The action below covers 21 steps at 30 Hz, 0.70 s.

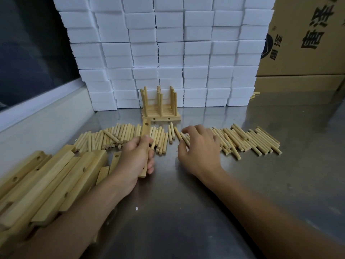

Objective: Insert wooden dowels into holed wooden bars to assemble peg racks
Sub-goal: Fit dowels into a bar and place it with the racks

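Left hand (137, 157): fingers and thumb curled round a holed wooden bar (146, 139), held just above the bench (177, 212). Bar's long axis runs near to far, far end tilted up; one hole shows on its upper face near the far end, another near the lower end by the fingers.

Right hand (200, 148): fingers loosely spread and bent, tips resting on the row of loose dowels (248, 140); whether any dowel is pinched cannot be told.

Dowels: one long band across the bench, left to right, beyond both hands; a left group (115, 136) and a right group, with a few singles between. Most lie with long axes near to far, some slanted.

Spare bars (56, 182): heap at the left bench edge, beside the left forearm, long axes slanting away to the right, holes showing on several.

Finished peg racks (161, 107): stacked at the far middle, dowels upright, close against the wall of white foam blocks (168, 43).

Cardboard boxes (306, 43): far right, printed characters on the side.

Open room: bare steel bench in the near middle between the forearms and to the right of the right arm. Far edge closed by foam blocks and boxes; left edge bounded by a pale raised ledge (43, 113).
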{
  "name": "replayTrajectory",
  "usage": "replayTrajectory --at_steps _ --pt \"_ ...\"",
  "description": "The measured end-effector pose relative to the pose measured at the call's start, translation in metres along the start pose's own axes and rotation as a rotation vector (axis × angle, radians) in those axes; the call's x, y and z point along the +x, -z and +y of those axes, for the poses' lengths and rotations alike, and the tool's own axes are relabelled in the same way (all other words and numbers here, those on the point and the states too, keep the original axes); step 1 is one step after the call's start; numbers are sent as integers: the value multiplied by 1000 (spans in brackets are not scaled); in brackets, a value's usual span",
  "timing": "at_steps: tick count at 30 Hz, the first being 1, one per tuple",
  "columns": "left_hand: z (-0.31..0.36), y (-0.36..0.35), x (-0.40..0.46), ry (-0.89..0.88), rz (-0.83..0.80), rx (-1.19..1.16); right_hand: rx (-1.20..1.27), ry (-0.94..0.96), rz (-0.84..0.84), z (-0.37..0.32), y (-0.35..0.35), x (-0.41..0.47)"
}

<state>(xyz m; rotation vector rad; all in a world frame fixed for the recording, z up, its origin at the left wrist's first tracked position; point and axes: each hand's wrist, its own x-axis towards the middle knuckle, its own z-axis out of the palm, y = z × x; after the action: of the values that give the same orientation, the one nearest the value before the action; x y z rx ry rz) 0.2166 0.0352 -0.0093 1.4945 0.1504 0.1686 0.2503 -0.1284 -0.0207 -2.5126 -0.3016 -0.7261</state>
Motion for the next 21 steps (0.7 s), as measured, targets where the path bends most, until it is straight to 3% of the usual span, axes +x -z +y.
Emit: replayTrajectory --at_steps 5,16,18,21 --pt "0 0 -1 2 -31 5 -234 -89 -172 2 -2 3" --pt "-1 0 0 -13 -42 33 -248 -161 -90 1 2 3" --pt "-1 1 -1 -14 -44 30 -182 -172 -53 0 6 4" --pt "-1 0 -1 -17 -42 15 103 -147 -62 -1 11 3"
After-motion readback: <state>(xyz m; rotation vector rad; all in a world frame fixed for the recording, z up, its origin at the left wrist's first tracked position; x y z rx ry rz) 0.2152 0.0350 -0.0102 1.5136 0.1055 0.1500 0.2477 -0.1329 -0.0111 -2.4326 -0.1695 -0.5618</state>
